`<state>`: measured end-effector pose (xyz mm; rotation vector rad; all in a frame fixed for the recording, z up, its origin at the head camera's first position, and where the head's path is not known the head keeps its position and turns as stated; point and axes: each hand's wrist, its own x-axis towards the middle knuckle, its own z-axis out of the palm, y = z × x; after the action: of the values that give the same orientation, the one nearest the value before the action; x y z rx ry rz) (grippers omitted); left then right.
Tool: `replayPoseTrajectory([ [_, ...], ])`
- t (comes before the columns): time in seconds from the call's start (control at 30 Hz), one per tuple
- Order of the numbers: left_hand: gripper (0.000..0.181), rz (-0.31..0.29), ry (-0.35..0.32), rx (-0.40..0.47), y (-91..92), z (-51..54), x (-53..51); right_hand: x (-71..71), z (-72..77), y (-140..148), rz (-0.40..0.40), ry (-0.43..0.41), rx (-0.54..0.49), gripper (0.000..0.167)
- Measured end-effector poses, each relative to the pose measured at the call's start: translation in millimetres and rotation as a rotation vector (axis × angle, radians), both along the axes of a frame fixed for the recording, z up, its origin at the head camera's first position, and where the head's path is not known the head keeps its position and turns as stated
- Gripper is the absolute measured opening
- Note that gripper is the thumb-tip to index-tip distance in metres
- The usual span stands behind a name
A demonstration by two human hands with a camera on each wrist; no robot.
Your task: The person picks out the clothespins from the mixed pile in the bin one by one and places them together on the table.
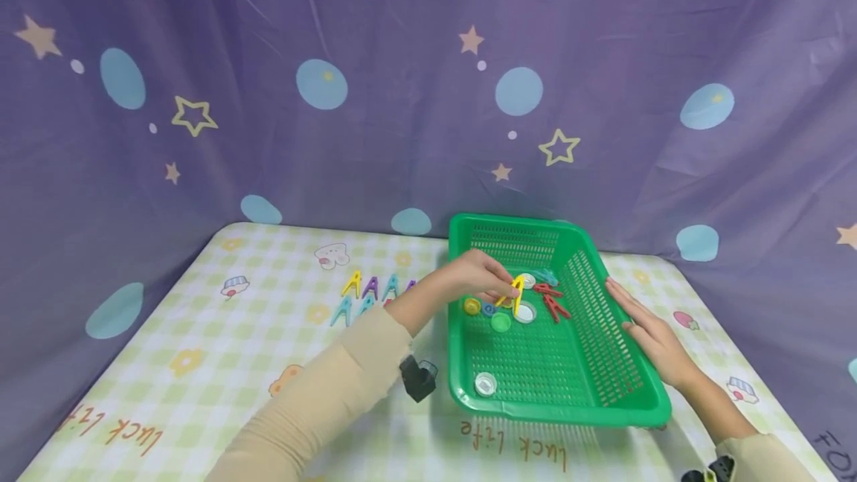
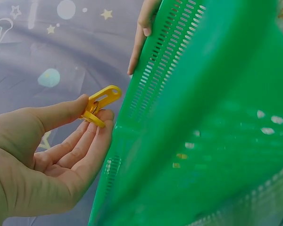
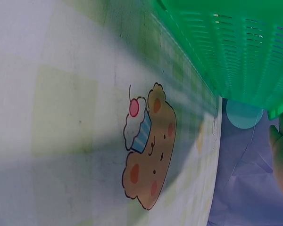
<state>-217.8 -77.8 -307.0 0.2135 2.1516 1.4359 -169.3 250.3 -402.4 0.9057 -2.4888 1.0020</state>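
Over the green basket (image 1: 535,411), my left hand (image 1: 478,275) pinches a yellow clothespin (image 1: 518,294) between thumb and fingertips. The left wrist view shows that clothespin (image 2: 104,98) near the thumb tip, with the other fingers loosely bent below. My right hand (image 1: 659,344) rests on the basket's right rim, its fingers lying along the edge. Inside the basket are red clothespins (image 1: 555,308), a light blue clothespin (image 1: 545,277), a yellow bottle cap (image 1: 472,306), a green cap (image 1: 501,322) and a clear round cap (image 1: 485,384).
Left of the basket, several clothespins lie in rows on the checked tablecloth (image 1: 221,363), among them a yellow one (image 1: 352,284), a purple one (image 1: 370,288) and a teal one (image 1: 341,311). My left forearm partly covers the rows. A purple curtain (image 1: 415,147) hangs behind the table.
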Motion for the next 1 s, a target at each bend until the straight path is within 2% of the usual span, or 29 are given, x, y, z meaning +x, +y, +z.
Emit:
replayPoseTrajectory([
  [0.23,0.036,0.012,-0.034,0.030,-23.1,-6.0,3.9,0.7,-3.0,0.9,0.001,-0.010,-0.013,0.053],
  [0.6,0.039,0.033,-0.022,0.078,-48.8,-9.7,10.1,-1.1,-1.7,0.6,0.003,-0.002,-0.021,0.052],
  [0.77,0.040,0.057,-0.012,0.108,-60.0,-14.6,13.9,-2.0,-0.9,0.6,-0.004,0.002,-0.023,0.053],
  [1.0,0.039,0.056,-0.011,0.175,-69.4,-22.4,18.9,-0.8,-0.8,-0.1,-0.007,-0.004,-0.025,0.053],
])
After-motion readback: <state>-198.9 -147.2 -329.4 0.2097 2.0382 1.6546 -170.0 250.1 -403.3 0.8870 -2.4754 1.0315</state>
